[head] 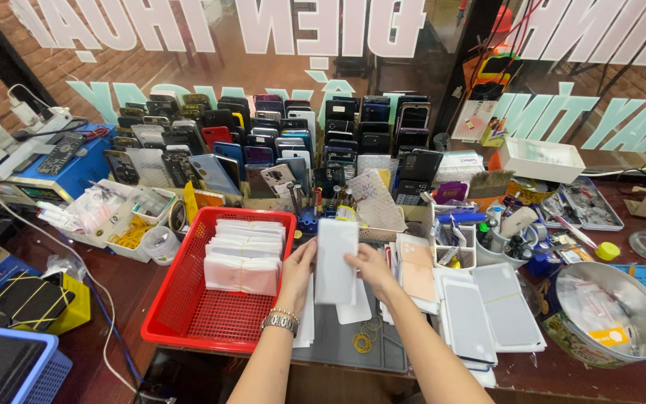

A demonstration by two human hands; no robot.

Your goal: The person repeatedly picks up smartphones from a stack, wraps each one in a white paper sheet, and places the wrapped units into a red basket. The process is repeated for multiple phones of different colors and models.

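Note:
A tall white packet (336,258) is held upright between both hands over a grey work mat (338,348). My left hand (298,271) grips its left edge, a beaded bracelet and a metal watch on that wrist. Its right edge is pinched by my right hand (370,265). More flat white packets (354,308) lie on the mat under the hands, with yellow rubber bands (363,343) near the front. To the left stands a red plastic basket (188,322) holding a stack of similar white packets (244,254).
Rows of upright phones (278,142) fill the back of the desk. Grey-white panels (487,307) lie right of the mat. A metal bowl (626,288) sits at far right, a white tray of tools (450,254) behind, a blue box (69,176) and a yellow case (35,303) at left.

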